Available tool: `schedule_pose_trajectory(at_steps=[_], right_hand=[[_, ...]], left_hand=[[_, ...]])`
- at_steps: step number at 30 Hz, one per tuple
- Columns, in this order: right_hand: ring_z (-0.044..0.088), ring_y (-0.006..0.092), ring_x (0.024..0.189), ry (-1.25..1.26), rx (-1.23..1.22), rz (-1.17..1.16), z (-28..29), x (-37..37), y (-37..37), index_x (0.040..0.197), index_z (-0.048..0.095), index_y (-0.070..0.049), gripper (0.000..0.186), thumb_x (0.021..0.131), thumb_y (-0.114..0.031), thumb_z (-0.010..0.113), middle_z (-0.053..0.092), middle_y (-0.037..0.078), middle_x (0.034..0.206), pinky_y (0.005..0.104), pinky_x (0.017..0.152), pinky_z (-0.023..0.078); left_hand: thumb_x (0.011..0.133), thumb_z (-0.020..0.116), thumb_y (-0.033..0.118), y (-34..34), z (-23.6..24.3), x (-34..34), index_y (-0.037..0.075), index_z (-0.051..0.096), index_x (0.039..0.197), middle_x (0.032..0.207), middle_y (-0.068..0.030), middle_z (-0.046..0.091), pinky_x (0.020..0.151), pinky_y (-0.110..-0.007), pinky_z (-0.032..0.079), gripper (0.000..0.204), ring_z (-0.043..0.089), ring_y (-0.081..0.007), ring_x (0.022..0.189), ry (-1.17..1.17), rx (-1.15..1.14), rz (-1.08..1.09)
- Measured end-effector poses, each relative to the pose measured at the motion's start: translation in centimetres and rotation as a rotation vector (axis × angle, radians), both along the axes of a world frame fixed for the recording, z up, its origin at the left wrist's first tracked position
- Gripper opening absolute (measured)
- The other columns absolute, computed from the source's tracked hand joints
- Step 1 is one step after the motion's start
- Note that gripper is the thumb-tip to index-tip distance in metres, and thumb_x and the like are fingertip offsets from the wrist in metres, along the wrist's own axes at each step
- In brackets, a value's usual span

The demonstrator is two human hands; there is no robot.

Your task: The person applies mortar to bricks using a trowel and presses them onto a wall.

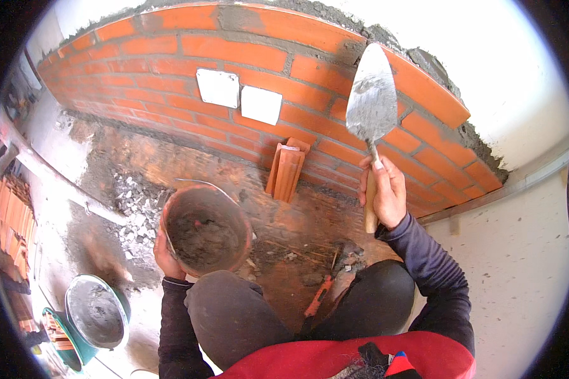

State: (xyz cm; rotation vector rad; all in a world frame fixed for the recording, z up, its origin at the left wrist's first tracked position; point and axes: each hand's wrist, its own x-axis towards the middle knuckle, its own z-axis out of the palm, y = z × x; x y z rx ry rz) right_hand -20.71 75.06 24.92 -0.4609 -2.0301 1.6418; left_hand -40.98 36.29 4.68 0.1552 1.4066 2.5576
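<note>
Stacked orange bricks (12, 215), far left edge. Oval tub (125, 331), pale-rimmed, holding wet grey mortar, lower left. Broken pale rubble (133, 211), heaped, left of centre. Left hand (165, 258), against the bucket's outer left side; how far the fingers close cannot be told. Bucket (199, 197), round, reddish-brown, mortar-stained, left of centre; contents: rough grey mortar (205, 243). Brick wall (325, 72), orange with grey joints, arching across the upper frame, bearing two white square plates (218, 87). Loose ribbed bricks (287, 169), near centre, by the wall's foot. Trowel (372, 104), right of centre: leaf-shaped silvery blade, grey-smeared, point upward; wooden handle. Right hand (389, 192), fingers wrapped around that handle.
</note>
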Motion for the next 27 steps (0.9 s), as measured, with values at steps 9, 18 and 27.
schedule_pose_trajectory(at_steps=[9, 18, 27], right_hand=[[0.048, 0.0072, 0.049, 0.096, -0.001, -0.177, -3.8, -4.6, 0.1, 0.09, 0.049, -0.008, 0.025, 0.105, -0.028, 0.045, 0.048, -0.002, 0.063, 0.025, 0.045, 0.041], [0.05, 0.0102, 0.053, 0.077, -0.018, -0.119, -7.3, -5.2, 0.7, 0.091, 0.047, -0.01, 0.026, 0.107, -0.029, 0.039, 0.05, 0.002, 0.071, 0.0254, 0.048, 0.043], [0.05, 0.0076, 0.051, 0.092, 0.043, -0.174, -10.4, -5.2, 2.0, 0.096, 0.053, -0.006, 0.023, 0.103, -0.027, 0.049, 0.051, -0.001, 0.061, 0.0272, 0.046, 0.041]], left_hand=[[0.105, 0.04, 0.031, -0.8, -0.8, -0.3, -0.003, 0.047, 0.14, 0.133, -0.0086, 0.056, 0.102, -0.033, 0.041, 0.049, 0.054, -0.0183, 0.119, -0.033, 0.04, 0.014], [0.105, 0.038, 0.028, -1.3, -1.3, -0.7, -0.003, 0.046, 0.141, 0.136, -0.0093, 0.055, 0.105, -0.034, 0.039, 0.048, 0.053, -0.0193, 0.121, -0.023, -0.019, 0.008], [0.105, 0.035, 0.03, -1.4, -1.7, -0.8, -0.004, 0.047, 0.14, 0.135, -0.0099, 0.055, 0.105, -0.034, 0.039, 0.05, 0.053, -0.0193, 0.12, 0.001, -0.038, -0.003]])
